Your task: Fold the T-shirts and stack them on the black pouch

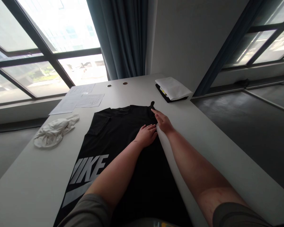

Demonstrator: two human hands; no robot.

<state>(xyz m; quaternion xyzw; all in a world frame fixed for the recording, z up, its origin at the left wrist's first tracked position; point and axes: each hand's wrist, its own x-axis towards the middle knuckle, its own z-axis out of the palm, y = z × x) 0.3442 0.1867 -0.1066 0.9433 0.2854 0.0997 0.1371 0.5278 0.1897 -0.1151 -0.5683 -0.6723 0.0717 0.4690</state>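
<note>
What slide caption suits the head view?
Left hand on a black T-shirt, right hand at its edge; crumpled white cloth on the same table.

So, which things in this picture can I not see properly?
Head view:
Bottom hem of the shirt: cut off by the picture's lower edge.
Part of its print: covered by the left forearm.
Writing on the papers: too small to read.
Shirt fabric under the left hand: hidden by it.
</note>
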